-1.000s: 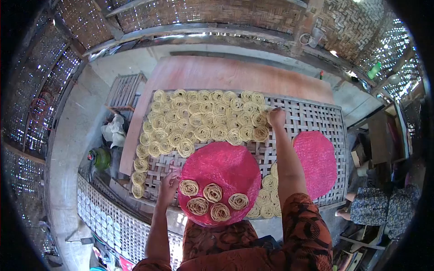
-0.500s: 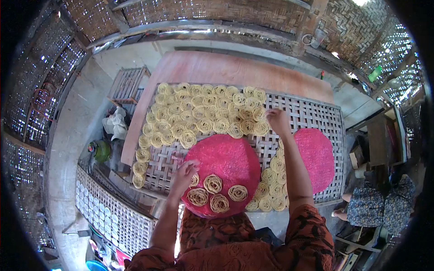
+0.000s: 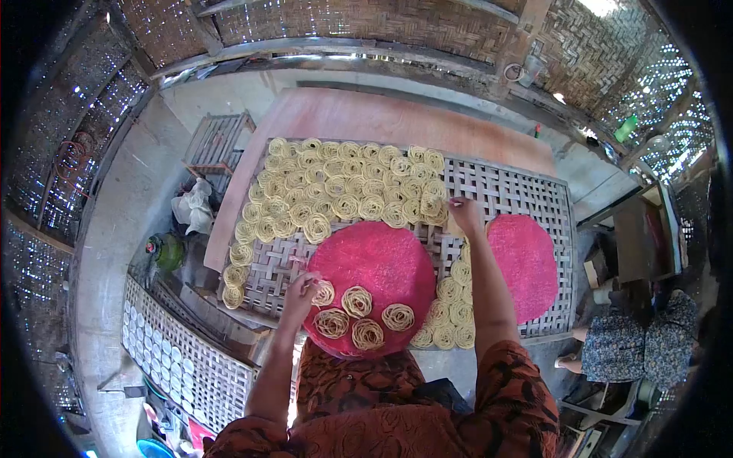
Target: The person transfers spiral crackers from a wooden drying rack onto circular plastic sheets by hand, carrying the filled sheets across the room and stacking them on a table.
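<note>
A round pink tray (image 3: 374, 263) rests in front of me and carries several coiled noodle nests (image 3: 356, 301) on its near half. My left hand (image 3: 300, 299) is at the tray's left edge, fingers bent, beside one nest; a pale pink wisp shows at the fingertips, and what they grip is unclear. My right hand (image 3: 466, 215) reaches across the woven bamboo rack (image 3: 508, 191), its fingertips pinched at the side of a noodle nest (image 3: 434, 208) at the right end of the rows. Many more nests cover the rack's left part and a near patch right of the tray.
A second round pink mat (image 3: 522, 267) lies at the rack's right. Behind is a wooden board (image 3: 412, 122). Another bamboo rack (image 3: 187, 359) with white discs stands lower left, near a green gas cylinder (image 3: 166, 250). A person's patterned clothing (image 3: 615, 347) shows at right.
My right hand has come down slightly, and its fingers now meet the side of a nest. My left hand has moved a little left and down at the tray's edge. The view has shifted slightly.
</note>
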`<state>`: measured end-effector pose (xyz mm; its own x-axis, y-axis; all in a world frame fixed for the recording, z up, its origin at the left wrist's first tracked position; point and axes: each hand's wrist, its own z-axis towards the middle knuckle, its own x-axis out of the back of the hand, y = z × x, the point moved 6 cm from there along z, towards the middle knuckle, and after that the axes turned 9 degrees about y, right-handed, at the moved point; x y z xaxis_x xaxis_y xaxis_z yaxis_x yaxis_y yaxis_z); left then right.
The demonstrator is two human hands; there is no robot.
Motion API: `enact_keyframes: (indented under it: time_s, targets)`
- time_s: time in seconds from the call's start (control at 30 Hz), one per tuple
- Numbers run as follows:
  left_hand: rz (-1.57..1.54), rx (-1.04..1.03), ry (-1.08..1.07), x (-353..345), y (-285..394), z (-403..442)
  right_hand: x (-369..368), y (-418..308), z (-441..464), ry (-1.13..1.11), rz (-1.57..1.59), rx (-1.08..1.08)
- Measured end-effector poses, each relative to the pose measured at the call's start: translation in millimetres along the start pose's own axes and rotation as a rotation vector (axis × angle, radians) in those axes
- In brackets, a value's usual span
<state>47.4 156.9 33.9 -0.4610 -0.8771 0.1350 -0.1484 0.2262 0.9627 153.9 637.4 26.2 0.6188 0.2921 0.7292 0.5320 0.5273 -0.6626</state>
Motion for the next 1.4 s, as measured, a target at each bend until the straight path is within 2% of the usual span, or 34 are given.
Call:
enact_keyframes:
  time_s: [0.13,0.17,0.2,0.23,0.27,0.33,0.4,0.43,0.47,0.53,0.57,0.6,0.67,0.7,0.73,0.8,0.83,0.87,0.93,0.97,1.0,1.03,1.07,1.13,1.17,1.3,1.37,1.4]
  targets:
    - [0.034,0.043,0.052,27.5,-19.6,-7.7,-51.3,-2.2,2.4,0.049,0.000,0.094]
    - [0.006,0.012,0.043,30.9,-17.2,-11.2,-49.4,-11.9,-1.2,0.052,-0.123,0.177]
    - [0.011,0.022,0.050,35.9,-18.5,-12.8,-54.5,-5.6,0.6,0.140,-0.167,0.170]
    - [0.095,-0.058,0.051,38.6,-14.2,-13.3,-55.0,-7.1,-0.1,0.227,-0.209,0.158]
    - [0.175,-0.139,0.052,41.2,-16.0,-13.8,-53.6,-7.0,1.1,0.220,-0.210,0.161]
    - [0.132,-0.127,0.050,44.5,-28.6,-14.6,-51.8,-3.7,-1.5,0.192,-0.058,0.106]
    - [0.288,-0.190,0.063,46.1,-25.9,-18.7,-33.1,-17.7,-8.9,0.185,0.020,0.059]
    - [0.376,-0.092,0.077,50.7,-39.8,-18.6,-23.1,-25.9,-14.5,0.140,0.101,0.095]
    - [0.375,-0.083,0.077,53.5,-44.5,-22.3,-12.7,-32.1,-22.9,0.092,0.179,0.128]
    - [0.614,-0.176,0.060,54.1,-47.9,-26.7,9.8,-35.1,-39.5,0.053,0.186,0.047]
    - [0.689,-0.219,0.064,60.0,-71.8,-24.4,18.4,-36.8,-50.7,-0.006,0.268,0.033]
    - [0.684,-0.210,0.057,58.1,-69.9,-30.3,27.9,-39.3,-61.2,-0.064,0.349,0.020]
    - [0.565,-0.119,0.077,59.3,-63.3,-37.9,31.9,-47.8,-86.6,-0.110,0.267,0.002]
    - [0.647,-0.022,0.028,57.1,-65.8,-36.4,31.5,-61.0,-99.9,-0.096,0.272,0.107]
    - [0.645,-0.018,0.028,54.7,-65.1,-36.9,29.0,-75.8,-113.1,-0.083,0.280,0.214]
    - [0.545,-0.068,0.072,54.9,-70.4,-37.2,28.2,-111.0,-138.7,-0.077,0.263,0.135]
    - [0.529,-0.095,0.078,55.1,-83.3,-32.5,33.8,-139.0,-154.0,-0.009,0.237,0.256]
    - [0.534,-0.087,0.084,56.3,-90.7,-31.1,25.2,-146.9,-164.9,-0.019,0.242,0.255]
    - [0.721,-0.197,0.128,55.5,-88.8,-29.1,14.2,-179.0,-193.9,-0.045,0.089,0.723]
    - [0.759,-0.238,0.139,52.8,-67.7,-35.4,2.7,-170.1,-201.4,-0.044,0.094,0.723]
    - [0.761,-0.242,0.142,54.0,-69.3,-34.7,-23.7,-156.0,-214.1,-0.135,0.073,0.817]
    - [0.677,-0.143,0.113,55.2,-81.0,-32.7,-39.9,-149.6,-224.7,-0.228,0.051,0.912]
    - [0.589,-0.043,0.086,56.7,-90.3,-32.4,-34.9,-151.9,-227.8,-0.229,0.054,0.919]
    - [0.562,-0.008,0.105,53.8,-70.9,-37.5,-29.1,-137.6,-215.0,-0.393,0.186,0.427]
    - [0.538,0.026,0.110,51.4,-64.0,-41.6,-26.8,-132.6,-211.6,-0.387,0.244,0.330]
    - [0.539,0.050,0.151,48.5,-71.8,-40.0,0.5,-158.1,-208.5,-0.249,0.146,0.444]
    - [0.566,-0.165,0.194,45.7,-68.6,-39.2,-7.6,-162.2,-224.3,-0.239,0.184,0.675]
    - [0.564,-0.165,0.195,45.0,-68.6,-40.1,-10.9,-159.1,-228.7,-0.240,0.182,0.677]
